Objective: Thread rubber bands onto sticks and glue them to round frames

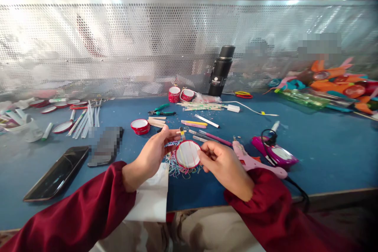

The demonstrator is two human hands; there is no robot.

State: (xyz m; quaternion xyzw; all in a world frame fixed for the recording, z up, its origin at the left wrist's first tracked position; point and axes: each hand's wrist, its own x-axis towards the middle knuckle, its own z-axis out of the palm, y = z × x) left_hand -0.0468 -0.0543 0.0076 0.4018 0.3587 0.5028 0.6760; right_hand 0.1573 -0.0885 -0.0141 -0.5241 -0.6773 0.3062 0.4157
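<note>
Red-rimmed round piece point(188, 154) with a pale face, clamped at its edge between thumb and fingers of the right hand point(223, 162), just beside the left hand point(150, 153), whose grip cannot be told. Probably light and fairly stiff; the face may dent, so the rim offers the safer hold.

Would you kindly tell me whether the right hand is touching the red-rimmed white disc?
Touching: the head view shows the right hand pinching the right edge of the red-rimmed white disc.
</note>
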